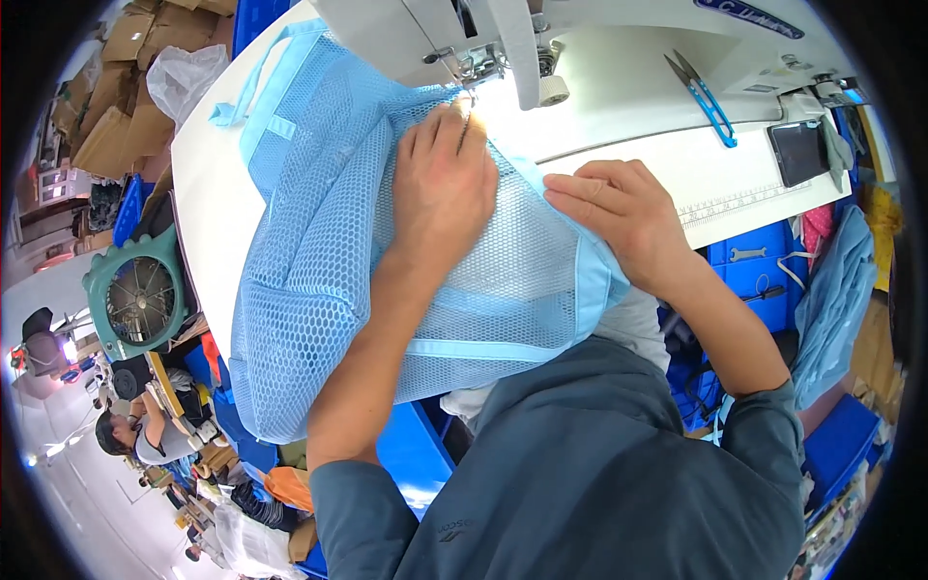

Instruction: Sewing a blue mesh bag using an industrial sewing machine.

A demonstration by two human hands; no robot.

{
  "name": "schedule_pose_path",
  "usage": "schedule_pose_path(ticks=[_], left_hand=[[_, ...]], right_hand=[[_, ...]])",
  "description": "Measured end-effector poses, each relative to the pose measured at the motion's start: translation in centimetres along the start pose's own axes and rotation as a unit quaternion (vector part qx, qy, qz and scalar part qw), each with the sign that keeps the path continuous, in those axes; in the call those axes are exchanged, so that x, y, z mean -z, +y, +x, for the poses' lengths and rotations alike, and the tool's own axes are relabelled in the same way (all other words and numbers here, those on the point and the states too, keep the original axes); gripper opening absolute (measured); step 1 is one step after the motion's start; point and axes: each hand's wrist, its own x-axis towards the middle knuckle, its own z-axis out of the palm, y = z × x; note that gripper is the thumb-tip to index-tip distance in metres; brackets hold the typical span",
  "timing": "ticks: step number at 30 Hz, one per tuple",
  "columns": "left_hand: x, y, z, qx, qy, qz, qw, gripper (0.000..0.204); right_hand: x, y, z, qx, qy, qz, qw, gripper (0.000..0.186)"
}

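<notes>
A light-blue mesh bag (319,280) with light-blue fabric binding lies across the white sewing table, one part of it under the sewing machine (474,63). My left hand (445,179) is closed on the mesh just in front of the lit needle area, its fingers bent and pressed together. A thin dark line shows by its fingertips; I cannot make out what it is. To its right, my right hand (619,213) pinches the bag's bound edge between thumb and fingers. The near part of the bag hangs over the table's edge toward my lap.
Blue-handled scissors (710,101) and a dark phone (800,153) lie on the table at right, near a printed ruler scale (720,205). A green fan (138,295) stands at left, below cardboard boxes (126,116). Farther off, another person (155,435) sits at work.
</notes>
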Motion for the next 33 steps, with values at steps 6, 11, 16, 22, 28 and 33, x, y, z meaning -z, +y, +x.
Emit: schedule_pose_path(ticks=[6, 11, 16, 22, 28, 33], left_hand=[[0.5, -2.3, -0.1, -0.041, -0.008, -0.065, 0.997, 0.033], [0.9, -1.5, -0.1, -0.019, -0.047, -0.095, 0.994, 0.032], [0.2, -0.9, -0.7, 0.007, -0.022, -0.086, 0.996, 0.035], [0.5, -0.8, -0.5, 0.002, -0.033, -0.063, 0.997, 0.036], [0.5, -0.7, -0.5, 0.005, -0.035, -0.067, 0.997, 0.036], [0.2, 0.3, -0.3, 0.018, -0.028, -0.047, 0.998, 0.037]], right_hand=[[-0.8, -3.1, -0.9, -0.009, 0.001, 0.014, 1.000, 0.044], [-0.9, -4.0, -1.3, -0.042, -0.009, 0.013, 0.999, 0.043], [-0.2, -3.5, -0.9, -0.034, -0.029, 0.018, 0.999, 0.043], [1.0, -0.3, 0.9, -0.060, -0.029, 0.052, 0.996, 0.028], [0.2, 0.9, 4.4, -0.149, 0.011, 0.085, 0.985, 0.016], [-1.3, -0.9, 3.6, -0.051, 0.003, 0.086, 0.995, 0.023]])
